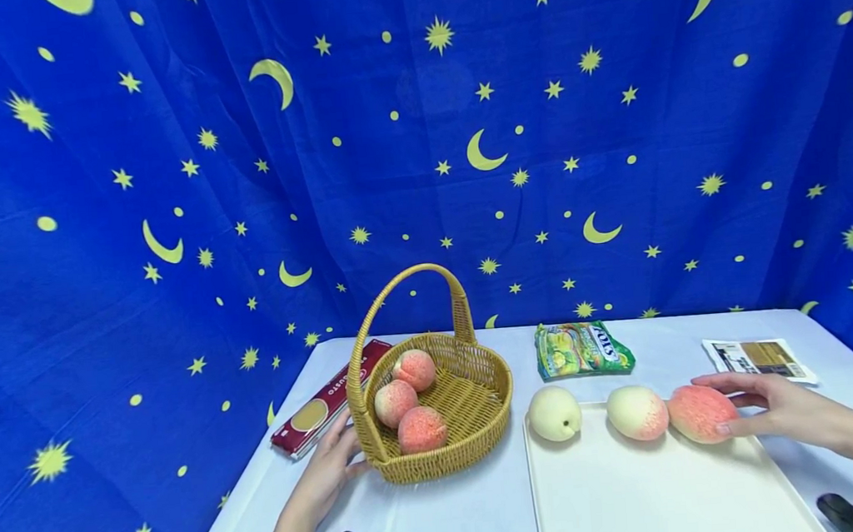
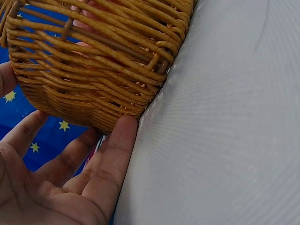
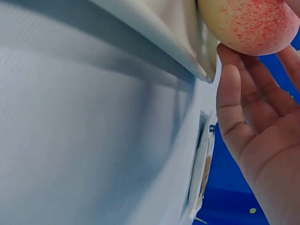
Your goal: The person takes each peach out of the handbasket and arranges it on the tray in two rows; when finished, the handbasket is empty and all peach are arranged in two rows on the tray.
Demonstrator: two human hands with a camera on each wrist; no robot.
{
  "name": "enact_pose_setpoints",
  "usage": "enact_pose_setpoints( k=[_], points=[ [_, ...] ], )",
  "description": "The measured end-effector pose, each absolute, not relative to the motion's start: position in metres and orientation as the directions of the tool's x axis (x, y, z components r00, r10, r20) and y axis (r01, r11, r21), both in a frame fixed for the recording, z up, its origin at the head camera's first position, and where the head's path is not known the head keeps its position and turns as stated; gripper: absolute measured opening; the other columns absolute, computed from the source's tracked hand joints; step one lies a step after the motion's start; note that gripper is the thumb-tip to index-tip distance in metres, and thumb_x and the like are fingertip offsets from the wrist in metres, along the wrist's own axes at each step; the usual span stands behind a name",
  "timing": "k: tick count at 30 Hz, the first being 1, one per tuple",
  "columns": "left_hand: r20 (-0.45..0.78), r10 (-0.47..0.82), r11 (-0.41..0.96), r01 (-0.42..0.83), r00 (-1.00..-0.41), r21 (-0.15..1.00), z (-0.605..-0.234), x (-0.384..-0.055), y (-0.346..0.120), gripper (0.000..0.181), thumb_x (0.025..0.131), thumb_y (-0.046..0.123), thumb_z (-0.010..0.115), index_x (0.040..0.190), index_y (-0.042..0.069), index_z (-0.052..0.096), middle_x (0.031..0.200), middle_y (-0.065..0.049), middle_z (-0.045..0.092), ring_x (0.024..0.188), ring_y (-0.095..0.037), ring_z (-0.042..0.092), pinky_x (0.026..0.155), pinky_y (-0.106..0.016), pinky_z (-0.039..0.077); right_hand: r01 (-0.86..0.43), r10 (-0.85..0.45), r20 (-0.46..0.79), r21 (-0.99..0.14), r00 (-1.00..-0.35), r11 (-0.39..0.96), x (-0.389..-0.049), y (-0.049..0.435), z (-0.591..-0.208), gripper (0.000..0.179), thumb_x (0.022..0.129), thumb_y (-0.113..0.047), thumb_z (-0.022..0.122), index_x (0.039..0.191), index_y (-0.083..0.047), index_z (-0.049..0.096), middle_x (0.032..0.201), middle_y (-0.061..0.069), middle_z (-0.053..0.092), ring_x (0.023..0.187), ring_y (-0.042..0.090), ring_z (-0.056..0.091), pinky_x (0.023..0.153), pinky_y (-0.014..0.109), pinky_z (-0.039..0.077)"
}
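My right hand [image 1: 787,409] holds a red peach [image 1: 701,414] at the far right corner of a white tray [image 1: 640,500], thumb on the near side and fingers behind. In the right wrist view the peach [image 3: 255,26] shows yellow and red-speckled skin above the fingers. My left hand [image 1: 326,474] rests with spread, fairly straight fingers against the left side of a wicker basket [image 1: 442,463]; the left wrist view shows fingertips touching its weave [image 2: 89,79]. Inside the basket lie three peaches [image 1: 422,430]. Also on the tray are a pale peach [image 1: 554,414] and a pink-tinged one [image 1: 637,413].
A long dark red package [image 1: 314,417] lies left of and behind the basket, near the left hand. At the back are a green snack bag [image 1: 582,349] and a flat brown-and-white packet [image 1: 760,359]. The basket's tall handle [image 1: 427,268] arches upward.
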State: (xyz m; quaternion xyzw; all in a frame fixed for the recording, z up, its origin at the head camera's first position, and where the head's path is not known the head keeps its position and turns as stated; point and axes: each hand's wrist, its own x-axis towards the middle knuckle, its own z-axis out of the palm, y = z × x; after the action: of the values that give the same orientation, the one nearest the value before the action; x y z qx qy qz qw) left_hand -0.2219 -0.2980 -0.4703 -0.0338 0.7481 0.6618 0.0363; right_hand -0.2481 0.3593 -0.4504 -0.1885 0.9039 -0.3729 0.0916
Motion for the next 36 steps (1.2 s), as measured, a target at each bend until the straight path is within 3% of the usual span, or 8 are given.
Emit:
enact_pose_setpoints(
  k=[2,7,9,13,15,25,33,36],
  points=[
    [-0.099,-0.003,0.123,-0.098,-0.995,0.987,-0.4703,-0.2216,-0.2979,0.073,0.111,0.033,0.055,0.173,0.016,0.021,0.164,-0.026,0.045,0.145,-0.044,0.053,0.111,-0.056,0.057,-0.277,-0.414,-0.017,-0.718,-0.91,0.639,-0.2499,0.3593,-0.4522,0.066,0.096,-0.021,0.08,0.15,0.008,0.054,0.139,0.02,0.069,0.106,-0.016,0.061,0.084,0.017,0.059],
    [-0.101,-0.005,0.131,-0.101,-0.995,0.986,-0.4691,-0.2209,-0.2978,0.074,0.111,0.035,0.055,0.173,0.015,0.02,0.165,-0.027,0.044,0.146,-0.046,0.051,0.111,-0.056,0.057,-0.271,-0.433,-0.018,-0.757,-0.901,0.594,-0.2523,0.359,-0.4547,0.066,0.098,-0.018,0.079,0.15,0.01,0.051,0.129,-0.026,0.065,0.107,-0.008,0.067,0.085,0.016,0.058],
    [-0.102,-0.006,0.133,-0.102,-0.995,0.986,-0.4687,-0.2209,-0.2978,0.074,0.111,0.035,0.055,0.173,0.015,0.02,0.165,-0.027,0.043,0.147,-0.046,0.051,0.111,-0.055,0.057,-0.26,-0.43,-0.025,-0.765,-0.902,0.589,-0.2522,0.3581,-0.454,0.066,0.098,-0.017,0.078,0.151,0.011,0.05,0.132,-0.02,0.067,0.106,-0.007,0.068,0.085,0.016,0.058],
    [-0.101,-0.008,0.134,-0.101,-0.995,0.986,-0.4692,-0.2209,-0.2978,0.073,0.111,0.034,0.054,0.173,0.015,0.02,0.164,-0.027,0.045,0.145,-0.044,0.053,0.111,-0.055,0.058,-0.241,-0.402,-0.039,-0.745,-0.915,0.622,-0.2508,0.3562,-0.4506,0.068,0.096,-0.019,0.08,0.151,0.009,0.05,0.142,0.021,0.066,0.104,-0.014,0.062,0.084,0.019,0.058],
    [-0.1,-0.008,0.131,-0.1,-0.995,0.986,-0.4699,-0.2209,-0.2977,0.072,0.111,0.033,0.054,0.173,0.015,0.021,0.163,-0.027,0.046,0.144,-0.043,0.054,0.11,-0.055,0.058,-0.226,-0.379,-0.05,-0.729,-0.924,0.647,-0.2504,0.3557,-0.449,0.069,0.096,-0.02,0.081,0.151,0.008,0.05,0.144,0.031,0.062,0.104,-0.017,0.058,0.084,0.021,0.058],
    [-0.096,-0.006,0.129,-0.096,-0.995,0.987,-0.4706,-0.2214,-0.2976,0.073,0.111,0.034,0.054,0.173,0.015,0.021,0.163,-0.026,0.046,0.143,-0.041,0.055,0.11,-0.053,0.059,-0.22,-0.365,-0.054,-0.712,-0.929,0.667,-0.2494,0.3552,-0.4477,0.073,0.094,-0.022,0.082,0.152,0.004,0.047,0.146,0.031,0.059,0.103,-0.017,0.056,0.086,0.039,0.057],
    [-0.109,-0.013,0.124,-0.11,-0.994,0.986,-0.4697,-0.2212,-0.2979,0.074,0.111,0.035,0.055,0.173,0.015,0.021,0.163,-0.026,0.046,0.139,-0.037,0.058,0.108,-0.05,0.06,-0.229,-0.368,-0.062,-0.683,-0.928,0.693,-0.2515,0.3527,-0.4462,0.073,0.095,-0.025,0.08,0.151,0.007,0.045,0.139,0.03,0.064,0.106,0.02,0.068,0.083,0.041,0.056],
    [-0.11,-0.013,0.123,-0.11,-0.994,0.986,-0.4696,-0.2211,-0.2978,0.074,0.111,0.034,0.055,0.173,0.014,0.021,0.163,-0.026,0.046,0.14,-0.037,0.058,0.107,-0.05,0.06,-0.245,-0.364,-0.043,-0.666,-0.93,0.705,-0.2506,0.3536,-0.4468,0.07,0.094,-0.024,0.081,0.149,0.006,0.047,0.135,0.026,0.067,0.105,0.018,0.068,0.082,0.04,0.056]
  ],
)
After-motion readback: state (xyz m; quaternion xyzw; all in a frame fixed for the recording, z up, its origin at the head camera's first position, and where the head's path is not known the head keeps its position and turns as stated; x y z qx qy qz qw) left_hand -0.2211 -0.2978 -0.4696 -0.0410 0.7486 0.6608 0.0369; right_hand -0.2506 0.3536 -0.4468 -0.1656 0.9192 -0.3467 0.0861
